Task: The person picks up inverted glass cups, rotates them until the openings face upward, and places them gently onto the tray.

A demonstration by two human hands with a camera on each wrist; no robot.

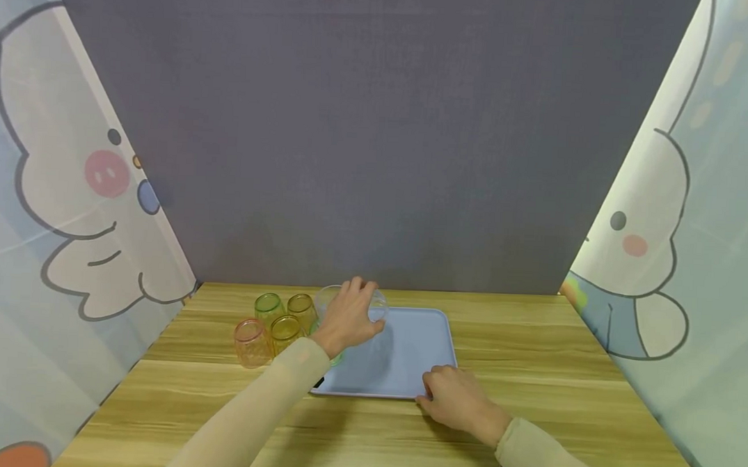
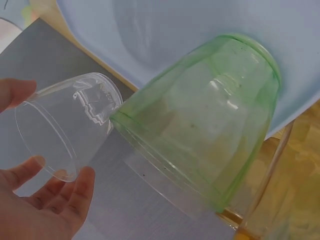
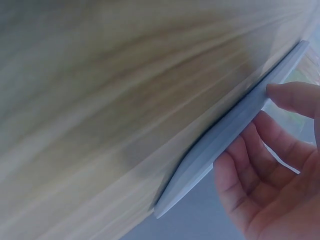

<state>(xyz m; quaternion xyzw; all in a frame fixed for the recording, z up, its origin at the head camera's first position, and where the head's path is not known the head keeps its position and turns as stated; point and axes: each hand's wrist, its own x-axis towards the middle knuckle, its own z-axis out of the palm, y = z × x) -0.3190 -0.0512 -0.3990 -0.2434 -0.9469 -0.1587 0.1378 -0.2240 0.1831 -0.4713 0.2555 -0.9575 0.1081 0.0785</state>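
Observation:
My left hand (image 1: 347,314) holds a clear plastic cup (image 2: 75,125) by its rim, over the far left part of a pale blue tray (image 1: 400,353). The thumb is on one side and the fingers on the other. Close to that wrist, a light green cup (image 2: 205,115) stands at the tray's left side; in the head view the left forearm mostly hides it. At the tray's near right corner, my right hand (image 1: 457,399) grips the tray edge (image 3: 225,135), thumb on the outer side and fingers curled over the rim.
Left of the tray stand a pink cup (image 1: 253,346), a green cup (image 1: 269,304), an amber cup (image 1: 302,307) and a yellow cup (image 1: 285,327), close together. Another clear rim (image 1: 326,297) shows behind the left hand. A grey panel (image 1: 377,157) rises behind the wooden table (image 1: 532,352).

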